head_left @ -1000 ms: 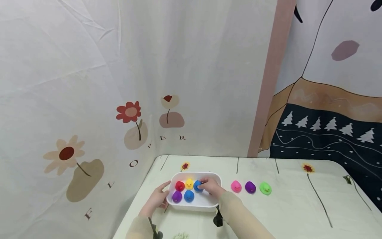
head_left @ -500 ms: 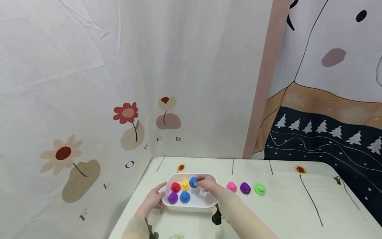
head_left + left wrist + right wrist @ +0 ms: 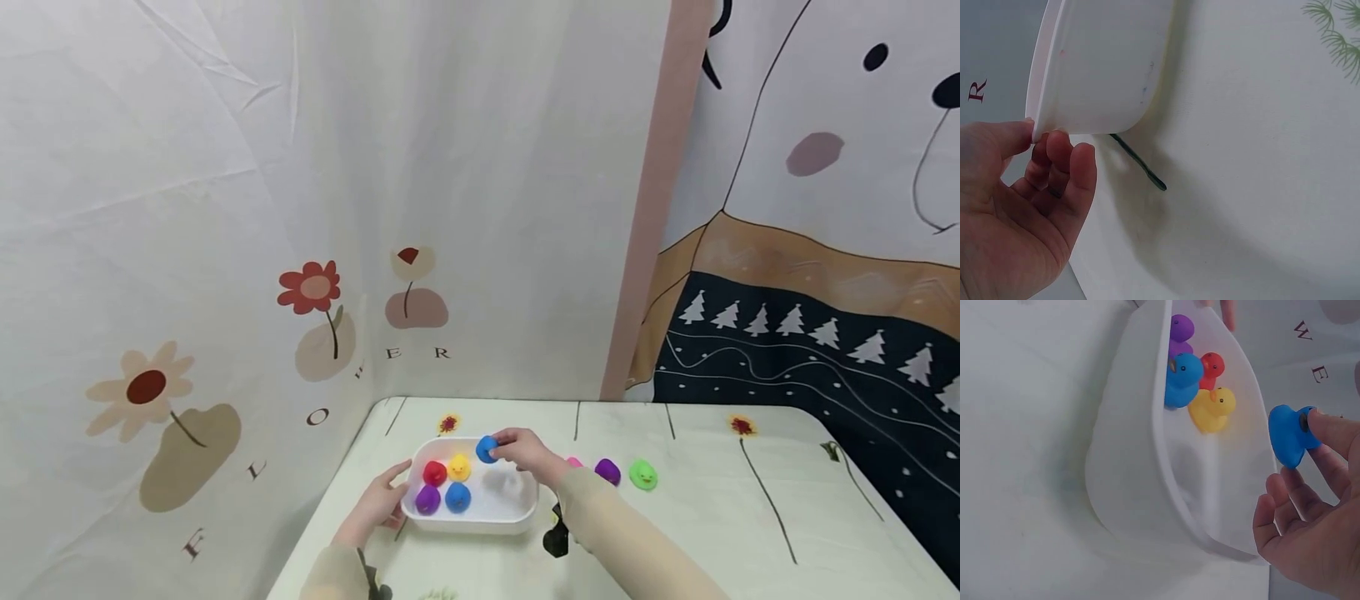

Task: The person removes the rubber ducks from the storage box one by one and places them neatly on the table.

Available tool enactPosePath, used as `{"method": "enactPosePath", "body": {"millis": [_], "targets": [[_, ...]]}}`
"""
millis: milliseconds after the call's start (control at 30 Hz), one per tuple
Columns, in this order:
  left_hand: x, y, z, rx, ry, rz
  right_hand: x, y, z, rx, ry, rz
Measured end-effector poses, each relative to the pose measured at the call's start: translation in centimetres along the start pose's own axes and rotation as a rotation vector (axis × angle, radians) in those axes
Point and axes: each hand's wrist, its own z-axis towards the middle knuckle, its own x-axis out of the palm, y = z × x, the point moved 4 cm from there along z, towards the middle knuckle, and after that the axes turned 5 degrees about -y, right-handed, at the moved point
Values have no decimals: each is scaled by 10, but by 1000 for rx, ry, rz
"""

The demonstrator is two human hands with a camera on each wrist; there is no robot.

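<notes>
A blue rubber duck (image 3: pixel 1286 436) is pinched between the thumb and fingers of my right hand (image 3: pixel 523 451), above the back right part of a white plastic tub (image 3: pixel 480 527). My left hand (image 3: pixel 1029 200) grips the tub's left rim, thumb on top and fingers curled beneath. Inside the tub, on its left side, sit a red duck (image 3: pixel 1211 367), a yellow duck (image 3: pixel 1211 411), a purple duck (image 3: pixel 427 499) and a second blue duck (image 3: pixel 457 497). The tub's right half shows bare floor.
To the right of the tub a purple duck (image 3: pixel 607 472) and a green duck (image 3: pixel 642 475) stand on the white flower-print tablecloth (image 3: pixel 705 533). A pink duck (image 3: pixel 573 462) beside them is mostly hidden by my right wrist. A printed curtain (image 3: pixel 495 208) hangs behind the table.
My right hand has lifted the blue duck up from beside the yellow one, toward the tub's back edge. The left hand keeps its hold on the rim. The head view has turned slightly right.
</notes>
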Motion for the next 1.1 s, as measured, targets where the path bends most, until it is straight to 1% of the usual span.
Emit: {"method": "enactPosePath", "body": {"millis": [233,367,600,833,1100], "targets": [[1,1,0,5,-10,-2,-18,4,-4,-36,17,-34],[1,1,0,1,-13,-8,-31,3,-9,-31,31,-35],[1,1,0,-9,-9,7,-51,-1,-17,-49,-1,-91],[2,2,0,-8,-12,-7,-70,-7,-27,-49,16,-79],[2,3,2,-5,-13,-13,-94,-12,-38,-27,-48,-123]]}}
